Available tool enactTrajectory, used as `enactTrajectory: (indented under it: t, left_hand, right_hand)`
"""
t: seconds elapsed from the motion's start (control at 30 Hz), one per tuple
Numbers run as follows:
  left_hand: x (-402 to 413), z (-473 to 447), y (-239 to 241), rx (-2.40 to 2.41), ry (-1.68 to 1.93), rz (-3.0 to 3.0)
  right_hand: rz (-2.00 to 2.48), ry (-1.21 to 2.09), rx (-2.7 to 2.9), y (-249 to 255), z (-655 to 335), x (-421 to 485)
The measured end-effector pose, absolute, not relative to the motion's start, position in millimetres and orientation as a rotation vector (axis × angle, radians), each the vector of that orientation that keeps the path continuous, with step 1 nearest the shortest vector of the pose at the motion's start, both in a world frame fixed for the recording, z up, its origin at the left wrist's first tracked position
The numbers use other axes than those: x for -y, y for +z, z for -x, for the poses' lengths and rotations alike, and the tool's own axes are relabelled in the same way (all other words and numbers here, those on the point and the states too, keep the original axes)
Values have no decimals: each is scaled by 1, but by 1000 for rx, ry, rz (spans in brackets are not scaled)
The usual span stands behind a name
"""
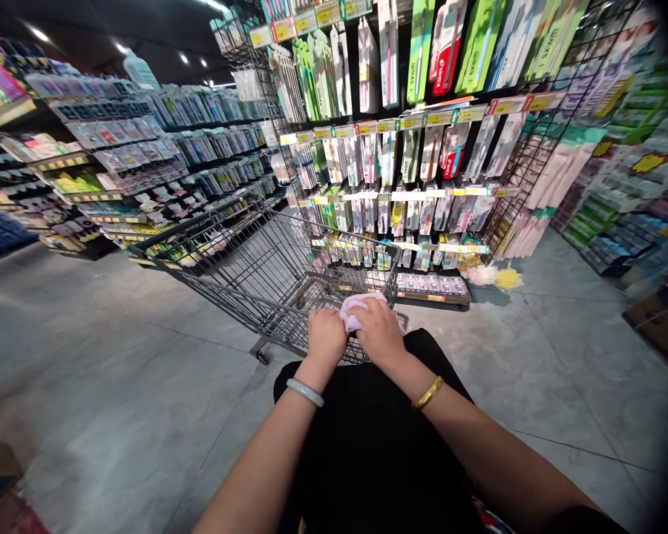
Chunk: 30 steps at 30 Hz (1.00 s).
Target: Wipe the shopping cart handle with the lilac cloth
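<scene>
My left hand [326, 335] is closed where the near top rail of a grey wire shopping cart [245, 256] runs in behind it; the fingertips are hidden. Beside it, touching or nearly so, my right hand [381, 331] is closed on a pale lavender cloth [361, 302]. Part of the cloth is bunched under the fingers and between the two hands. A pale bangle [305, 391] circles my left wrist, and a gold-coloured bracelet [427, 393] is on the right one. Below the hands are my black-clothed legs [378, 437].
A rack of packaged toothbrushes [390, 156] stands right behind the cart, with boxes on its low base shelf [431, 285]. Stocked shelves [200, 141] line the left side, and more goods [629, 170] are at the right. The floor [116, 348] is grey and smooth.
</scene>
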<state>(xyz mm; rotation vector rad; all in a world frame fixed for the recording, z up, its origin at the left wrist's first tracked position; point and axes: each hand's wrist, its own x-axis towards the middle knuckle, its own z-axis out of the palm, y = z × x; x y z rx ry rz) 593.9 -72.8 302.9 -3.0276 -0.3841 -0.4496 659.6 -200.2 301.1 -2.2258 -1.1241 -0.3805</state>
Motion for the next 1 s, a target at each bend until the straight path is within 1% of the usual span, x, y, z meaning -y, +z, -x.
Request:
enactTrajectory:
  t: [0.13,0.27,0.37,0.47,0.63,0.77,0.87,1.0]
  left_hand:
    - [72,-598,308,296,-516,3054]
    - [48,-598,312,314,-641,2994]
    - [33,-604,312,328,-592,2979]
    - [29,-611,311,328,-546,2976]
    - [36,-613,312,331,-532,2993]
    - [51,-619,311,375,-548,3034]
    - [67,-629,308,418,-566,3040]
    - [85,-639,305,454,-605,3026]
  right_hand:
    - [2283,-466,1172,291,-690,219]
    - [2384,-483,1100,294,-712,224]
    - [2461,-511,997,302,-707,211]
    - [2443,-563,1049,304,-697,201]
    - [2331,-644,1227,283,-717,224]
    - [2347,-712,1083,271,-742,244]
    - [2432,-689,919,282,-737,239]
    - [2415,-599,1064,301,-715,224]
